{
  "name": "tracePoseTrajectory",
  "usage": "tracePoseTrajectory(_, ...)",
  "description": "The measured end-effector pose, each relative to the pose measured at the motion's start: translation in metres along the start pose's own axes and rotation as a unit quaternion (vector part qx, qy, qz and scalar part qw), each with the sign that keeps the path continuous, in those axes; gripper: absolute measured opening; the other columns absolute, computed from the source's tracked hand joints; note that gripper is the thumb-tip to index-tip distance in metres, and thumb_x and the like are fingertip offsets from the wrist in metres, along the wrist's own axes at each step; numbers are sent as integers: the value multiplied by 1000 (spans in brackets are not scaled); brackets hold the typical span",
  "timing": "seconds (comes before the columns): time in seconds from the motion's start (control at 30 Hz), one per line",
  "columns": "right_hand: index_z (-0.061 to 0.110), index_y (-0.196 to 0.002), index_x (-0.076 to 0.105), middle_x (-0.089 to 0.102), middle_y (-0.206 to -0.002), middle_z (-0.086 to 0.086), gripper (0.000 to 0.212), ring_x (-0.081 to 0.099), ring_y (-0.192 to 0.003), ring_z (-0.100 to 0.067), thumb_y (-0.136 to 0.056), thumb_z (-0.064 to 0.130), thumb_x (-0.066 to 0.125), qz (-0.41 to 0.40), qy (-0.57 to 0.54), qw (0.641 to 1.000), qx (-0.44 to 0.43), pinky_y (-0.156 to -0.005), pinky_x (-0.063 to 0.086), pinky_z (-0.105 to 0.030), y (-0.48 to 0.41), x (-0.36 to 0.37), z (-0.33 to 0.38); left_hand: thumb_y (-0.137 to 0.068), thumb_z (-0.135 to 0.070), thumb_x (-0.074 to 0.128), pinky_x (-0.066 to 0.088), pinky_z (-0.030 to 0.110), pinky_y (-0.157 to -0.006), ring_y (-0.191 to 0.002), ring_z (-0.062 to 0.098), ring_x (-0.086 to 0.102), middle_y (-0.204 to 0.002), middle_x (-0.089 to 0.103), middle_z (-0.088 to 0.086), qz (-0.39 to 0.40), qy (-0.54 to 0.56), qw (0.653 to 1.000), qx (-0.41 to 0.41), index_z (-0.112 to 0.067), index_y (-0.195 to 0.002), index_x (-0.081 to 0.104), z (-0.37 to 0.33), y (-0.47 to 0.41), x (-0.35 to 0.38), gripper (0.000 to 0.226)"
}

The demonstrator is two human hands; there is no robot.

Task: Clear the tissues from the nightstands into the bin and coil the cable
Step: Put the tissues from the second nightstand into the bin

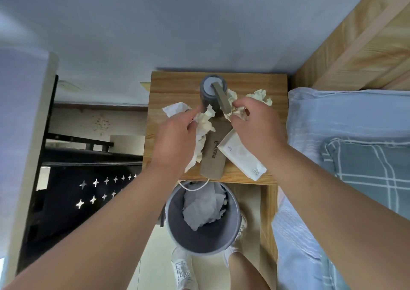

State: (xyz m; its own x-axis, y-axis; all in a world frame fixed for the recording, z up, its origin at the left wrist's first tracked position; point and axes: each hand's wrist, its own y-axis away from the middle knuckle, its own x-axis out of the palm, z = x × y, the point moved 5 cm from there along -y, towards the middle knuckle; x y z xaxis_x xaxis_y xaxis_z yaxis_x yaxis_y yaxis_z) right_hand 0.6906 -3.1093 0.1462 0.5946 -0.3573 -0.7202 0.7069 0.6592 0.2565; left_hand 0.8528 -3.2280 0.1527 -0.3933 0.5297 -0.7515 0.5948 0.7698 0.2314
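I am clamping my left hand (175,138) and right hand (255,123) on crumpled tissues (205,127); a loose grip could be dropping scraps outside the bin (177,229).

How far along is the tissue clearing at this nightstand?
Partly done: the bin already holds tissues. In hand: the left hand grips one tissue, the right hand another. Left: loose tissue on the nightstand, and the white cable isn't coiled.
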Motion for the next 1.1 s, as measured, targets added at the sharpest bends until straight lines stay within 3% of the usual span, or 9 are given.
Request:
tracePoseTrajectory(0.1,32,-128,68,59,-104,18,30,55,-76,6,-99,29,64,-13,-34,999,7,-59,42,-18,15,-10,2,-110,-9,51,41,3,-55,-64,-16,57,-70,57,-21,-13,30,999,-19,-28,-149,63,7,13,-10,45)
tracePoseTrajectory(0.3,26,-126,70,68,-115,14,32,60,-93,-5,-95,26,72,-62,-72,995,34,-68,37,-2,61,-24,-1,-111,-15,54,49,7,-57,-66,2,63,-79,67,-23,-49,133,987,-78,-39,-143,66,21,41,-28,42)
tracePoseTrajectory(0.5,53,-111,64,68,-95,27,29,67,-78,-3,-85,40,70,-95,-154,982,54,-71,57,-29,135,-26,1,-107,-20,59,48,10,-57,-56,1,51,-78,73,-27,-96,259,954,-120,-61,-112,69,40,92,-48,43)
tracePoseTrajectory(0.63,53,-108,63,66,-102,33,26,70,-79,-4,-84,45,68,-42,-157,985,59,-69,56,-23,191,-3,-5,-105,-23,63,43,16,-49,-48,5,40,-58,57,-15,-73,270,942,-185,-61,-99,71,72,149,-35,40)
tracePoseTrajectory(0.77,44,-107,69,71,-91,23,22,69,-80,-2,-89,31,73,-4,-137,987,85,-65,50,-13,238,42,-34,-104,-26,63,41,22,-47,-47,7,38,-55,49,-17,-35,285,920,-267,-61,-100,76,117,203,-1,37)
tracePoseTrajectory(0.83,26,-117,72,75,-97,15,26,71,-80,-3,-91,27,74,19,-116,988,102,-68,54,-16,255,72,-56,-103,-25,62,45,22,-51,-52,8,47,-67,61,-8,-32,272,917,-290,-56,-109,79,139,224,19,35)
tracePoseTrajectory(0.93,20,-124,71,76,-107,4,31,71,-88,-12,-94,28,73,39,-98,986,129,-77,59,-34,270,115,-91,-103,-22,60,57,32,-64,-67,17,67,-100,77,13,-22,235,925,-297,-42,-127,77,171,242,54,36)
tracePoseTrajectory(1.0,22,-126,70,75,-110,5,32,69,-94,-12,-95,30,72,53,-91,984,141,-79,56,-28,273,143,-114,-103,-21,58,61,46,-93,-102,30,72,-121,76,15,3,204,932,-299,-37,-136,71,191,248,81,39)
tracePoseTrajectory(1.1,29,-129,67,73,-109,11,37,67,-96,-9,-94,37,71,85,-90,978,168,-73,47,-16,272,181,-143,-104,-23,58,56,45,-105,-113,23,69,-123,75,-1,55,174,933,-308,-32,-146,64,216,252,116,43)
